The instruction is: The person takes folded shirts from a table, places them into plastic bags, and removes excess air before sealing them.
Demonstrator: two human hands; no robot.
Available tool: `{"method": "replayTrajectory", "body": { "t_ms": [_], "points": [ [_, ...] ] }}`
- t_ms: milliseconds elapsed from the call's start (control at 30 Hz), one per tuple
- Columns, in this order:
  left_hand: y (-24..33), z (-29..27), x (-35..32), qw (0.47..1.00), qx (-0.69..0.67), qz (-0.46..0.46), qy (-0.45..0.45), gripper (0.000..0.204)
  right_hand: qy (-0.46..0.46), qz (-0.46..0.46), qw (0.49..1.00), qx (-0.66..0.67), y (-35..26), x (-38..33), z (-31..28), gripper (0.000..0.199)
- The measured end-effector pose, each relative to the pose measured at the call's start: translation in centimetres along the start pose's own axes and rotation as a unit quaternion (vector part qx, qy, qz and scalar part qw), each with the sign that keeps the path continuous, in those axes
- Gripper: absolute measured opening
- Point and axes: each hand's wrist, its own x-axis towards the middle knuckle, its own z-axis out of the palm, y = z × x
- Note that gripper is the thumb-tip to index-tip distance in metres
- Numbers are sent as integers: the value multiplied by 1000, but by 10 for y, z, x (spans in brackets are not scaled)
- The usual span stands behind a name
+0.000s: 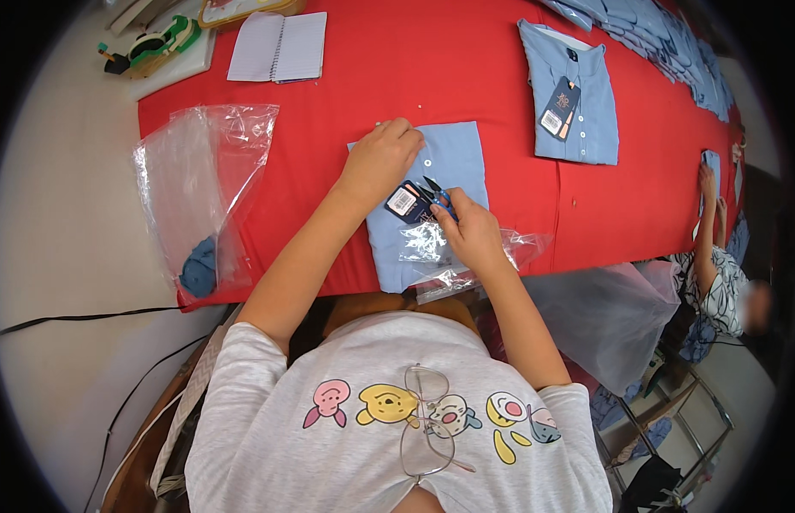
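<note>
I have the right hand [473, 232] closed round blue-handled, dark-bladed snips [447, 205]; the left hand [384, 157] curls, grip unclear, on the folded light-blue buttoned shirt [464, 156] beneath both. Likely trimming; next calls for careful tip placement.

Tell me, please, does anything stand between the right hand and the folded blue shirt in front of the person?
Yes. The right hand holds small cutters over the shirt, and clear plastic lies across its lower part, near this hand. Nothing visible stands between the left hand and the shirt.
</note>
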Motion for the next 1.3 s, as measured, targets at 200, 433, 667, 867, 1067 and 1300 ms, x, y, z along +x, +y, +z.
{"method": "replayTrajectory", "body": {
  "t_ms": [200,433,667,867,1067,1300],
  "points": [
    [-3,7,4,997,-55,-47,0,13,10,-9,1000,14,5,-1,2,30],
    [-5,3,6,994,-79,-74,-21,12,16,-15,1000,13,8,-1,4,29],
    [8,-10,-2,987,-110,-111,-25,13,25,-21,999,19,10,0,6,28],
    [9,-11,-1,990,-111,-83,-29,10,26,-23,999,20,10,0,5,28],
    [1,-4,-6,993,-98,-59,-8,9,38,-31,999,14,10,-1,7,27],
    [6,-11,-2,977,-149,-150,-30,12,31,-22,999,18,9,-4,4,29]
  ]
}}
